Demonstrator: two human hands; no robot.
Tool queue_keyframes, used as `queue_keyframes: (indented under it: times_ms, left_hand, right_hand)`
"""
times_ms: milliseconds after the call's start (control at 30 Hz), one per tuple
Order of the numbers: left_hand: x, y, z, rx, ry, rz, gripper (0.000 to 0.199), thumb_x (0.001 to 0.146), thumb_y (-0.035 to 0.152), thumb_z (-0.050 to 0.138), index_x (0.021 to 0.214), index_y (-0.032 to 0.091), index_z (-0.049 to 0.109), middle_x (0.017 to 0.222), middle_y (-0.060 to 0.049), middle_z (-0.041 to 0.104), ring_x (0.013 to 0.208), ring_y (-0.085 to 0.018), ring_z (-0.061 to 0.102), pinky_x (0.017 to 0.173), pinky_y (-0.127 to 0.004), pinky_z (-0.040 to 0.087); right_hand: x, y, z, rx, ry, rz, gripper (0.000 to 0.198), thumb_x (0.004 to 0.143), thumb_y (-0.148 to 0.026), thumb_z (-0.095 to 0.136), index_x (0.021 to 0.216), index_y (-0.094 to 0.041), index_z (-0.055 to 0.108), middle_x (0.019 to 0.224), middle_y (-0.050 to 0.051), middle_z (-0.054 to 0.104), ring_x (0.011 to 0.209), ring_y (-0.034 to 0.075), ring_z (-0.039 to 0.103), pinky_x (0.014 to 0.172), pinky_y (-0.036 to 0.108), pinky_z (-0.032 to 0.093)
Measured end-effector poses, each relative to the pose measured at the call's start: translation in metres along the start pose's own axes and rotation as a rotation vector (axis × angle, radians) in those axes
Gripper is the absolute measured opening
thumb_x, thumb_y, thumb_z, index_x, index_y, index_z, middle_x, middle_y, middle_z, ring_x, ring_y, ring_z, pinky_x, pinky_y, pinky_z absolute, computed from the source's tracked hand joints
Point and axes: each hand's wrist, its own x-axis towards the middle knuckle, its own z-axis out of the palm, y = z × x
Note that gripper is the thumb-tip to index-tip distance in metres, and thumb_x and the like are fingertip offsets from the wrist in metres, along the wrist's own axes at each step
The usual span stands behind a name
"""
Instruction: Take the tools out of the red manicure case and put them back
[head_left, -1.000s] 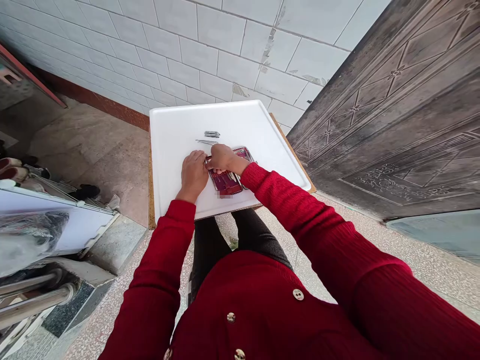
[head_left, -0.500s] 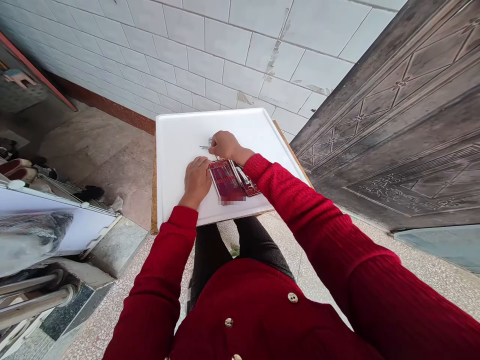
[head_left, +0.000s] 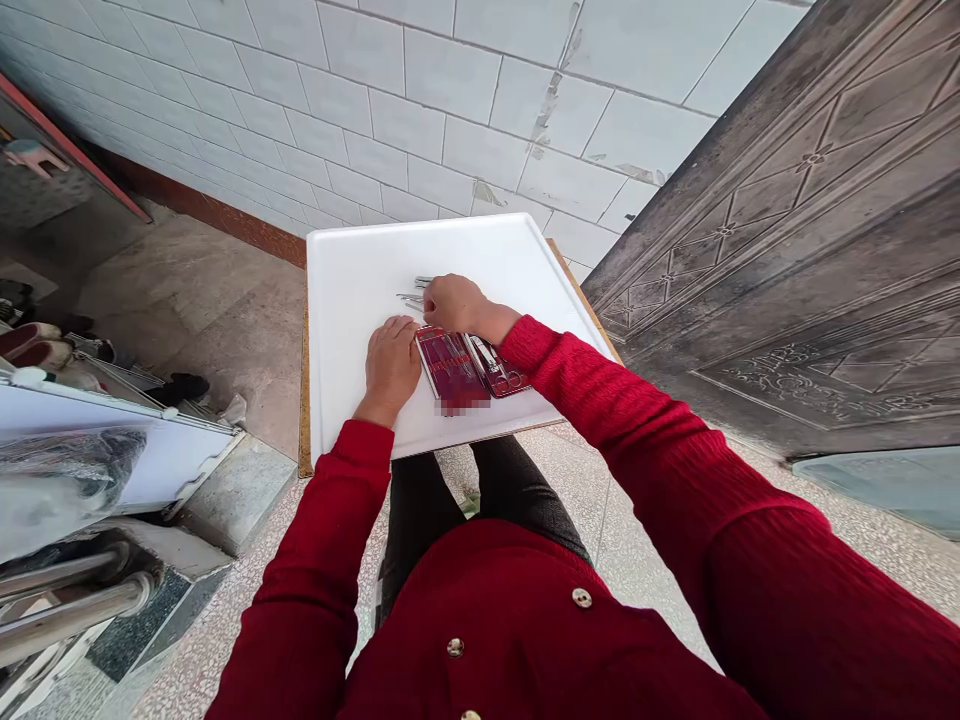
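Observation:
A dark red manicure case [head_left: 465, 385] lies unfolded on the white tabletop [head_left: 345, 270], with slim metal tools in its left half. Nail clippers [head_left: 484, 350] and small scissors [head_left: 511, 381] show in the right half, partly behind my sleeve. My left hand [head_left: 394, 360] rests flat at the case's left edge, fingers stretched forward. Curled over the far edge of the case is my right hand [head_left: 454, 303]; its fingertips are hidden, so I cannot make out what they grip. Several loose metal tools [head_left: 411, 299] lie on the tabletop just left of it.
A white tiled wall [head_left: 450, 100] stands behind the table. To the right is a dark patterned door [head_left: 750, 260]. Shoes [head_left: 37, 345] and a white cabinet [head_left: 172, 465] are on the left. My legs [head_left: 427, 490] are at the table's near edge.
My right hand has moved slightly nearer to me, down to the case's far edge, showing more of the loose tools. My left hand stays by the case.

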Motion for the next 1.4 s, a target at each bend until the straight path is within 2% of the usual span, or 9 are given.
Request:
queue_keyframes:
  times_ms: [67,133,333,667,833,1000,1100,1200,1400]
  left_hand:
    - [0.0,0.0,0.0,-0.002,-0.001,0.002,0.043,0.098,0.013,0.039,0.128,0.019,0.069,0.147,-0.011,0.068,0.146,-0.028,0.053,0.126,-0.051,0.039]
    - [0.001,0.001,0.001,-0.007,0.002,0.002,0.044,0.097,0.012,0.039,0.128,0.02,0.069,0.146,-0.011,0.068,0.145,-0.028,0.054,0.126,-0.052,0.038]
    - [0.001,0.0,0.0,-0.02,0.004,0.01,0.044,0.096,0.012,0.04,0.128,0.019,0.07,0.145,-0.013,0.068,0.145,-0.029,0.054,0.126,-0.051,0.039]
    - [0.002,-0.003,0.003,-0.019,0.018,0.022,0.045,0.095,0.011,0.04,0.128,0.02,0.069,0.144,-0.011,0.069,0.144,-0.029,0.055,0.126,-0.053,0.039]
    - [0.002,-0.003,0.003,-0.023,0.018,0.032,0.045,0.095,0.011,0.04,0.129,0.02,0.069,0.143,-0.012,0.069,0.144,-0.029,0.055,0.126,-0.053,0.039]
    - [0.002,-0.003,0.003,-0.03,0.013,0.017,0.045,0.095,0.011,0.041,0.13,0.019,0.069,0.144,-0.012,0.069,0.144,-0.03,0.055,0.126,-0.053,0.039]
    - [0.002,-0.003,0.004,-0.016,0.011,0.022,0.045,0.096,0.012,0.041,0.13,0.018,0.069,0.146,-0.012,0.067,0.146,-0.03,0.053,0.125,-0.052,0.041]
    - [0.001,-0.003,0.004,-0.007,0.012,0.018,0.045,0.096,0.012,0.04,0.13,0.018,0.069,0.146,-0.012,0.067,0.146,-0.03,0.054,0.126,-0.053,0.039]
    - [0.001,-0.001,0.003,-0.022,0.012,0.007,0.043,0.096,0.011,0.041,0.129,0.018,0.069,0.146,-0.012,0.067,0.145,-0.03,0.054,0.126,-0.053,0.039]
  right_hand:
    - [-0.016,0.0,-0.001,0.046,-0.146,0.023,0.019,0.093,-0.019,0.068,0.1,-0.013,0.084,0.096,0.011,0.084,0.092,0.024,0.077,0.084,0.028,0.057]
    - [-0.028,-0.001,0.002,0.039,-0.186,0.043,0.018,0.092,-0.021,0.071,0.1,-0.012,0.084,0.092,0.012,0.083,0.089,0.024,0.078,0.083,0.028,0.057]
    - [-0.044,-0.015,0.022,-0.108,-0.015,0.024,0.034,0.096,-0.02,0.062,0.124,-0.009,0.078,0.119,0.023,0.079,0.116,0.034,0.075,0.094,0.035,0.058]
    - [-0.043,-0.021,0.035,-0.042,0.014,0.075,0.036,0.097,-0.016,0.057,0.127,-0.01,0.077,0.118,0.024,0.079,0.117,0.034,0.075,0.095,0.035,0.058]
    - [-0.041,-0.019,0.038,-0.006,0.031,0.106,0.036,0.091,-0.018,0.066,0.123,-0.01,0.079,0.11,0.021,0.081,0.11,0.034,0.077,0.093,0.034,0.059]
    - [-0.037,-0.018,0.034,0.04,0.053,0.131,0.033,0.092,-0.02,0.067,0.12,-0.007,0.08,0.1,0.019,0.083,0.105,0.032,0.079,0.093,0.032,0.059]
    - [-0.034,-0.016,0.03,0.161,-0.03,0.148,0.025,0.095,-0.018,0.062,0.107,-0.009,0.082,0.089,0.013,0.084,0.092,0.026,0.08,0.087,0.028,0.061]
    - [-0.03,-0.012,0.027,0.333,-0.094,0.172,0.025,0.098,-0.016,0.058,0.096,-0.011,0.082,0.089,0.01,0.085,0.082,0.02,0.08,0.08,0.024,0.062]
    - [-0.026,-0.006,0.031,0.465,-0.05,0.194,0.02,0.096,-0.017,0.063,0.092,-0.009,0.081,0.087,0.011,0.084,0.074,0.018,0.08,0.073,0.023,0.064]
